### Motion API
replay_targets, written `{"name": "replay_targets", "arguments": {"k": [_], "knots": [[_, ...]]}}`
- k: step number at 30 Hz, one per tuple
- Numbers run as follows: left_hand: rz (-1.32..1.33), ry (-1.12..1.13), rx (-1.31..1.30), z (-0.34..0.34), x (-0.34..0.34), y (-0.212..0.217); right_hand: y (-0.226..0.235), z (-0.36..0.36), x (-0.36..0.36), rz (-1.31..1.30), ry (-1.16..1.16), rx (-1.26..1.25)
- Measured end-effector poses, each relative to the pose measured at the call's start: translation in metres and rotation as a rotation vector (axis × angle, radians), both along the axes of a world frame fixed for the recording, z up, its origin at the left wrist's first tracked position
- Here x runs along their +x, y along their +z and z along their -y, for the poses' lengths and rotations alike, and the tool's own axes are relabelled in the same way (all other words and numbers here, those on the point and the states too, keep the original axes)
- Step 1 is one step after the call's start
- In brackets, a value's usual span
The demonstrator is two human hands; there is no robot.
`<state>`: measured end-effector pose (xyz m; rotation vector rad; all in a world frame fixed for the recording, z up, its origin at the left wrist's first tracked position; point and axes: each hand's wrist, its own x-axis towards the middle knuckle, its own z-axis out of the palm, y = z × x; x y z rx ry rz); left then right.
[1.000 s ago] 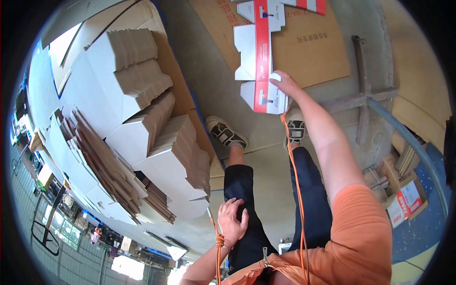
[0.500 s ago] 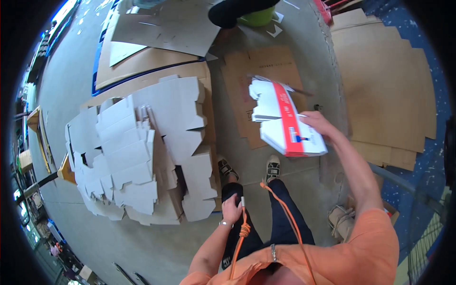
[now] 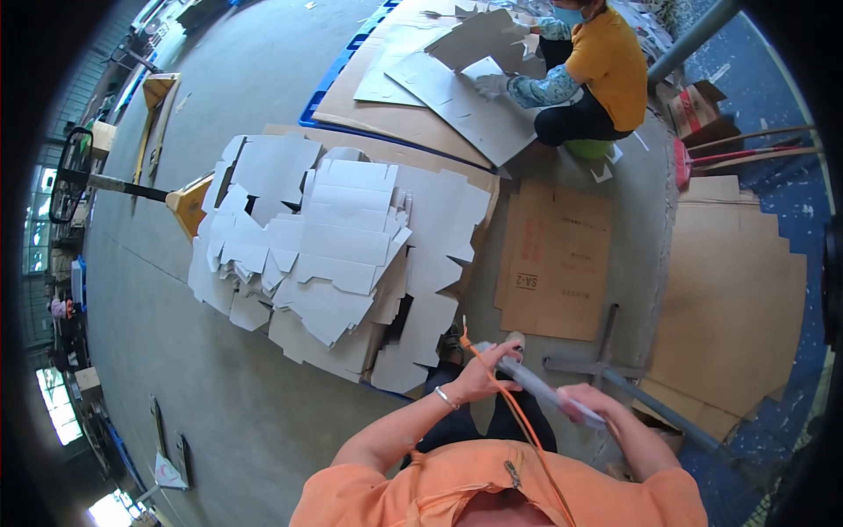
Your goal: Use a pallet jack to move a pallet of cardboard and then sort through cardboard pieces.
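In front of my body I hold a stack of flat white carton blanks [image 3: 537, 385], turned almost edge-on and blurred by motion. My left hand [image 3: 485, 372] is closed on its far left end, with an orange cord [image 3: 502, 386] crossing beside the fingers. At the near right end, my right hand [image 3: 587, 402] grips the stack. Left of my legs lies a large layered pile of white carton blanks [image 3: 342, 224], resting on brown cardboard [image 3: 479, 189]. The printed faces of the held stack are hidden.
A co-worker [image 3: 606, 70] in a yellow shirt crouches ahead, gloved hands on grey sheets [image 3: 474, 105] on a blue pallet [image 3: 318, 98]. Brown cardboard [image 3: 558, 263] lies on the floor, more sheets [image 3: 729, 307] at right. A metal stand [image 3: 606, 351] is close by; a pallet jack [image 3: 189, 206] is left.
The stack has come in from the right toward my body and tipped edge-on. My left hand has risen from my leg and taken hold of it. My view has shifted, bringing the co-worker into sight.
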<state>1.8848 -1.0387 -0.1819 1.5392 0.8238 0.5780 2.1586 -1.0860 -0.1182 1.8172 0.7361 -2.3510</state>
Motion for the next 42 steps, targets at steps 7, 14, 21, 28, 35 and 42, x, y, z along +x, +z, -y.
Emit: {"name": "replay_targets", "arguments": {"k": [7, 14, 21, 28, 35, 42], "knots": [[0.084, -0.168, -0.138, 0.068, 0.005, -0.008, 0.019, 0.014, 0.012, -0.053, 0.049, 0.049], [0.016, 0.005, 0.185, 0.046, 0.051, 0.057, 0.049, -0.028, 0.072, -0.16, 0.139, 0.314], [0.013, 0.12, 0.6, -0.002, 0.096, 0.179, 0.045, -0.045, 0.145, -1.296, -0.623, 0.159], [-0.086, 0.335, 0.737, 0.009, 0.099, 0.215, 0.118, -0.054, 0.037, -0.355, -0.145, 1.036], [-0.096, 0.416, 0.654, 0.007, 0.083, 0.219, 0.131, -0.076, -0.004, -0.609, -0.329, 1.013], [-0.01, 0.513, 0.572, -0.014, 0.033, 0.248, 0.141, -0.117, -0.029, -0.545, -0.4, 1.215]]}}
